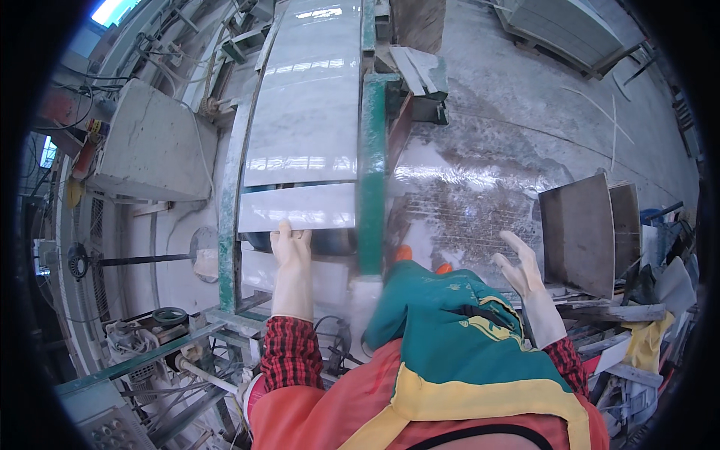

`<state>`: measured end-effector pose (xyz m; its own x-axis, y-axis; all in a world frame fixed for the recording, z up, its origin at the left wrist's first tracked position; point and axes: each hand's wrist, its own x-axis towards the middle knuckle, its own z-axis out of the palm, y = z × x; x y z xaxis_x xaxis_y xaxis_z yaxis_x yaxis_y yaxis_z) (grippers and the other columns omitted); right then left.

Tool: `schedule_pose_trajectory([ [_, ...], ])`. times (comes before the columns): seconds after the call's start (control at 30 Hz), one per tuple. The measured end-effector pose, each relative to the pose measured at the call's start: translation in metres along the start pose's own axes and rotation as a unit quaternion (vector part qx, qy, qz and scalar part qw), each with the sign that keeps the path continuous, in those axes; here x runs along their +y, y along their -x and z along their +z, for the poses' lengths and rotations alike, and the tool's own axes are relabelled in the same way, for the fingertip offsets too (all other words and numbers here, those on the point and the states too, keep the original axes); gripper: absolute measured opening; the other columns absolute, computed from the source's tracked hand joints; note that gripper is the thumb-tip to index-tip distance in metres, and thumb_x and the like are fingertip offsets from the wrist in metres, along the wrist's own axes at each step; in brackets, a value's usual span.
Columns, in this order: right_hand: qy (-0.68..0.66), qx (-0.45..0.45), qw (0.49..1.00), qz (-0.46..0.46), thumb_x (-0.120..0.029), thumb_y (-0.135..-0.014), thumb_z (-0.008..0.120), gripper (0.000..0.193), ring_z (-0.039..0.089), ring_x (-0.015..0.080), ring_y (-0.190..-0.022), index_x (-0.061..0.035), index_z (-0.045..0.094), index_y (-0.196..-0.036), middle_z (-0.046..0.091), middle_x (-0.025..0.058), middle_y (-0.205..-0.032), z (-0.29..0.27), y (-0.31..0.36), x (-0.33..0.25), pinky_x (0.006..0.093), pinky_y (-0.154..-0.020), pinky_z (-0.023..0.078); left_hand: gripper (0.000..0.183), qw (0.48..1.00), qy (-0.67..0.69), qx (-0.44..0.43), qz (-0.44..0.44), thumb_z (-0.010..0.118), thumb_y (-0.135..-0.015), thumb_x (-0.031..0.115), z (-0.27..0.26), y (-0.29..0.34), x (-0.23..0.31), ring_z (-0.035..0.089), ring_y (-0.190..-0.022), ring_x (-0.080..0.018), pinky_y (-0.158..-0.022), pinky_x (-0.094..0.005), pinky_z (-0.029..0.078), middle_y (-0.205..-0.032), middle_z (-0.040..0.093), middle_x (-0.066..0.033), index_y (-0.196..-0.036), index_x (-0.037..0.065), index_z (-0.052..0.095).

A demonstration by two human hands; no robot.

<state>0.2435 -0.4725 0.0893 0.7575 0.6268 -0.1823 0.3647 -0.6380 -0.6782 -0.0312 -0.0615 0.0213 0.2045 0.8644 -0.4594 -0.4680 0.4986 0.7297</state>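
Observation:
My left hand [291, 255], in a pale glove, is at the near edge of a narrow white stone strip [296, 208]. One fingertip rests on its glossy top and the other fingers curl at the edge, partly hidden. Beyond a thin dark gap lies a longer polished white slab [304, 112] on the same conveyor. A dark roller [334, 241] shows just below the strip. Out to the right, my right hand [523, 268], gloved too, hangs in the air with its fingers apart and nothing in them.
A green rail [372, 172] runs along the conveyor's right side. Left of it stands a big pale stone block [154, 142]. Brown boards [577, 234] lean at the right, above piled scraps [630, 330]. Wet floor [480, 195] spreads between. A stacked pallet [566, 34] sits far right.

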Motion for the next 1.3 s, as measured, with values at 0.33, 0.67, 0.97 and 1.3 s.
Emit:
schedule_pose_trajectory([
  [0.33, -0.021, 0.004, 0.997, 0.079, -0.014, -0.080, 0.070, 0.050, 0.054, 0.0302, -0.128, -0.0019, 0.062, -0.127, 0.060, 0.0184, -0.132, 0.007, 0.009, 0.014, 0.0345, -0.109, 0.040, 0.031, 0.999, -0.036, 0.002, 0.004, 0.043, -0.102, 0.009, 0.001, -0.020, -0.004, 0.060, -0.105, -0.0272, -0.094, -0.0574, 0.052, -0.125, 0.051, -0.0172, -0.132, 0.005, 0.037],
  [0.67, -0.019, -0.029, 0.997, 0.065, -0.016, -0.081, 0.070, 0.049, 0.055, 0.0309, -0.127, -0.0045, 0.063, -0.127, 0.060, 0.0186, -0.132, 0.022, -0.017, 0.001, 0.0359, -0.108, 0.041, 0.027, 0.999, -0.031, 0.019, 0.016, 0.038, -0.103, 0.009, 0.002, -0.035, -0.017, 0.061, -0.105, -0.0305, -0.089, -0.0565, 0.056, -0.127, 0.051, -0.0183, -0.130, 0.004, 0.036],
  [0.97, -0.007, -0.081, 0.993, 0.090, -0.017, -0.083, 0.069, 0.048, 0.054, 0.0309, -0.127, -0.0044, 0.062, -0.129, 0.060, 0.0177, -0.133, 0.019, -0.030, -0.022, 0.0360, -0.108, 0.041, 0.022, 0.997, -0.028, 0.060, 0.034, 0.041, -0.104, 0.010, 0.018, -0.031, -0.011, 0.063, -0.094, -0.0283, -0.083, -0.0534, 0.058, -0.118, 0.056, -0.0183, -0.125, 0.003, 0.040],
  [1.3, -0.013, -0.117, 0.988, 0.100, -0.016, -0.084, 0.067, 0.050, 0.052, 0.0305, -0.130, -0.0035, 0.059, -0.132, 0.058, 0.0190, -0.136, 0.018, -0.032, -0.022, 0.0360, -0.110, 0.038, 0.037, 0.998, -0.030, 0.039, 0.030, 0.041, -0.102, 0.009, 0.014, -0.034, -0.008, 0.056, -0.116, -0.0383, -0.094, -0.0581, 0.052, -0.134, 0.046, -0.0228, -0.137, 0.001, 0.031],
])
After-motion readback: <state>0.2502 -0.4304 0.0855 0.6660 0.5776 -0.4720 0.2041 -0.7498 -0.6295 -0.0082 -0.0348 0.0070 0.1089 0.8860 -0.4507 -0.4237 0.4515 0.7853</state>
